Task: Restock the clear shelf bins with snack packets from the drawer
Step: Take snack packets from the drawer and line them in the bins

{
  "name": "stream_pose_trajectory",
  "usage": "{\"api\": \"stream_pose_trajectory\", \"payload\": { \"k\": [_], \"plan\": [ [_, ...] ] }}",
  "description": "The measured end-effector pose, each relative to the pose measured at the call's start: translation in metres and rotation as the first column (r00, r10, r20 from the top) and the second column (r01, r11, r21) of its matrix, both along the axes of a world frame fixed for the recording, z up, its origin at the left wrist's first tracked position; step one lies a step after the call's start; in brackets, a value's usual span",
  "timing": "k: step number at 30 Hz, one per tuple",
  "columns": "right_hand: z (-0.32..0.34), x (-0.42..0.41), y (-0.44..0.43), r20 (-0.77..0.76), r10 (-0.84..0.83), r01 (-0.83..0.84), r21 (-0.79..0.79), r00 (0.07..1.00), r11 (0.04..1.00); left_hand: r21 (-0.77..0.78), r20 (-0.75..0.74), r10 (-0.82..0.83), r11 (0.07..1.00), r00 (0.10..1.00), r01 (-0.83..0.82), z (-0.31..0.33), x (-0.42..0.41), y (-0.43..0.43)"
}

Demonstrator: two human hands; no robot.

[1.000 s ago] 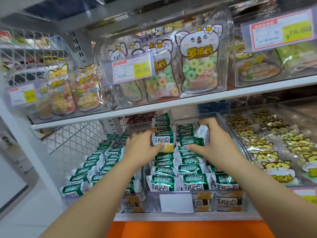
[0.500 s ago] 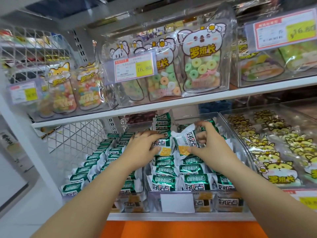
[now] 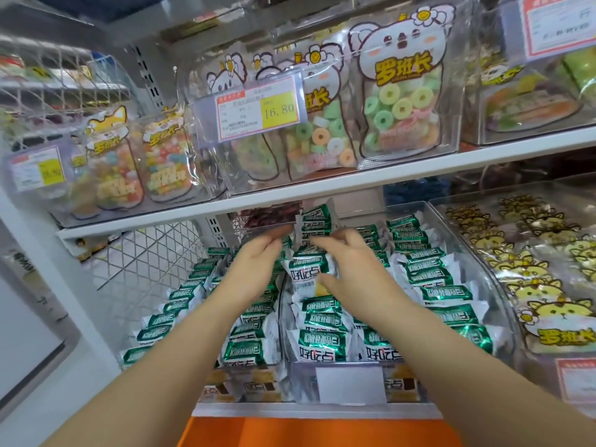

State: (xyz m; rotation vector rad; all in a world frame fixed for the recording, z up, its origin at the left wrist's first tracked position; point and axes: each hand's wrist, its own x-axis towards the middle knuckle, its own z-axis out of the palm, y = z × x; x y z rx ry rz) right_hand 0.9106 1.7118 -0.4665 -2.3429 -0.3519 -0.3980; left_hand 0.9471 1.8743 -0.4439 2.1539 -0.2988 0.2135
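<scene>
Where both hands reach, head view: the middle clear bin [image 3: 464, 250] on the lower shelf, filled with rows of green-and-white snack packets [image 3: 322, 345].
Right hand [image 3: 351, 262]: fingers curled over the top of one upright packet [image 3: 304, 274], thumb on its front face, so it pinches that packet.
Upright packet: stands above the middle rows of the bin, near its centre, with the printed face toward the camera.
Left hand [image 3: 258, 264]: fingers straight and pressed together at the upright packet's left edge. The tips are blurred, so I cannot tell whether they touch it.
Left rows [image 3: 180, 298]: more of the same packets, just beside the middle clear bin.
Cat-print bags [image 3: 548, 317]: lying in the bin to the right.
Upper shelf [image 3: 354, 180]: carries ring-candy bags [image 3: 400, 104] behind a price tag [image 3: 258, 108] reading 16.80.
</scene>
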Motion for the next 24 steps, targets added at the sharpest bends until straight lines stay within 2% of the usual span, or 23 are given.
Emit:
{"api": "stream_pose_trajectory", "payload": {
  "k": [1, 2, 3, 5, 7, 8, 12, 15, 21, 24],
  "plan": [
    [0.0, 0.002, 0.0, 0.022, -0.045, 0.046, -0.02, 0.999, 0.999, 0.003, 0.04, 0.012, 1.0, 0.999, -0.012, 0.001, -0.003, -0.002],
    [-0.001, 0.004, -0.001, 0.031, -0.069, 0.071, -0.052, 0.997, 0.996, 0.092, 0.113, -0.022, 0.996, 0.993, 0.012, 0.002, -0.006, -0.004],
    [-0.002, 0.006, -0.002, 0.021, -0.065, 0.066, -0.075, 0.998, 0.995, 0.253, 0.177, -0.089, 0.967, 0.98, 0.042, 0.001, -0.006, -0.004],
    [-0.008, 0.01, -0.005, -0.063, 0.007, -0.01, -0.052, 0.998, 0.999, 0.609, 0.177, -0.204, 0.791, 0.963, 0.056, -0.007, -0.003, -0.004],
    [-0.012, 0.014, -0.008, -0.155, 0.076, -0.076, 0.005, 0.985, 0.997, 0.804, 0.115, -0.19, 0.594, 0.975, 0.02, -0.013, -0.002, -0.006],
    [-0.011, 0.015, -0.01, -0.18, 0.092, -0.093, 0.003, 0.979, 0.996, 0.833, 0.108, -0.197, 0.553, 0.974, 0.019, -0.016, -0.001, -0.007],
    [0.004, 0.016, -0.023, -0.242, 0.16, -0.184, -0.082, 0.957, 0.979, 0.846, 0.118, -0.269, 0.532, 0.956, 0.045, -0.012, -0.005, -0.005],
    [0.006, 0.016, -0.023, -0.288, 0.193, -0.221, -0.067, 0.938, 0.973, 0.87, 0.107, -0.302, 0.49, 0.947, 0.057, -0.01, -0.007, -0.003],
    [-0.003, 0.025, -0.008, -0.236, 0.085, -0.127, -0.171, 0.968, 0.977, 0.888, 0.075, -0.264, 0.457, 0.962, 0.057, -0.01, -0.004, -0.007],
    [-0.007, 0.023, -0.01, -0.285, 0.102, -0.151, -0.155, 0.953, 0.976, 0.907, 0.072, -0.244, 0.42, 0.967, 0.038, -0.011, -0.007, -0.008]
  ]
}}
